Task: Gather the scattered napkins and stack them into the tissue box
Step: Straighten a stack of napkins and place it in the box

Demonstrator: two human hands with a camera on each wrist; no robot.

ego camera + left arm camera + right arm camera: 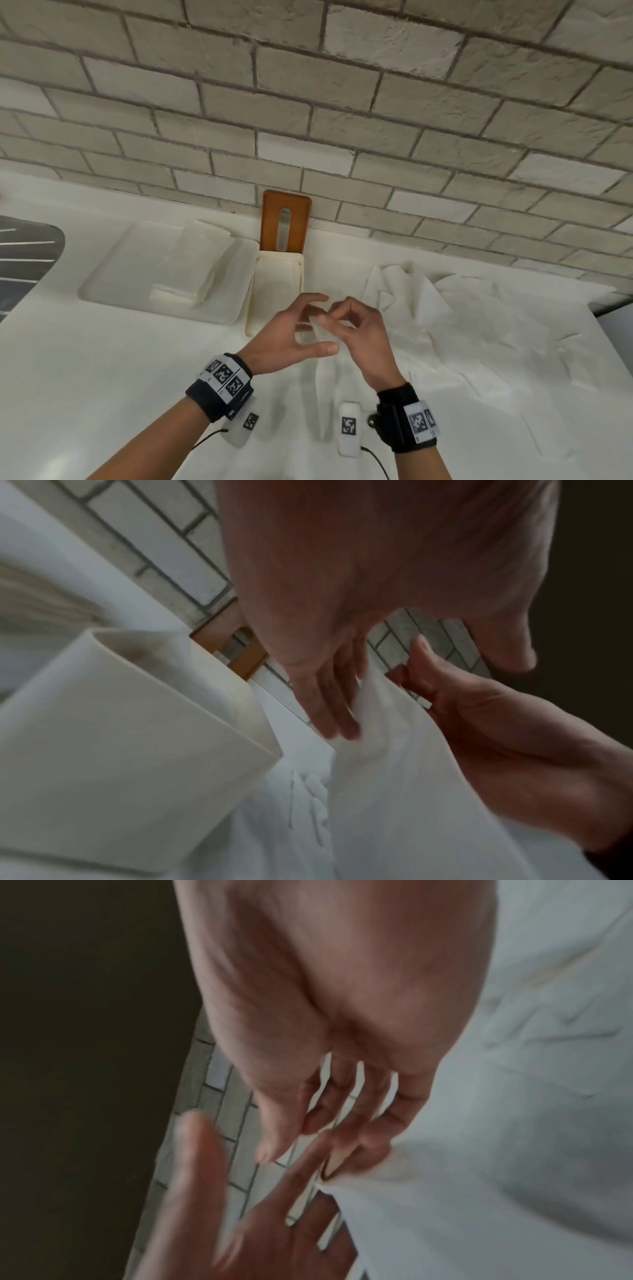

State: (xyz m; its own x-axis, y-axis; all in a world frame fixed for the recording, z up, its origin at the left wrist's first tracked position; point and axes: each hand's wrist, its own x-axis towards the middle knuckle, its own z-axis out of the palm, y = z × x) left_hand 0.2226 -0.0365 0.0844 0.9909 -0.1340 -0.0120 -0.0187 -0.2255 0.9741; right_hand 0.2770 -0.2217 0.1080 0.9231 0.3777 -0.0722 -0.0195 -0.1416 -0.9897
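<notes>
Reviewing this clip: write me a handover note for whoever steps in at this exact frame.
Right hand pinches the top of a napkin that hangs to the counter. Left hand is open, fingers at that same napkin.
Tissue box stands open against the wall, its brown lid propped behind; what it holds is unclear.
A folded stack rests on the tray.
Left: loose napkins on the right still need stacking and boxing.

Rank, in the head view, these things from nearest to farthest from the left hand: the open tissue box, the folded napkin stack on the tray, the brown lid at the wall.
From the left hand:
1. Tissue box, just beyond the fingers.
2. Folded napkin stack, on the tray to the left.
3. Brown lid, leaning on the wall behind the box.
</notes>
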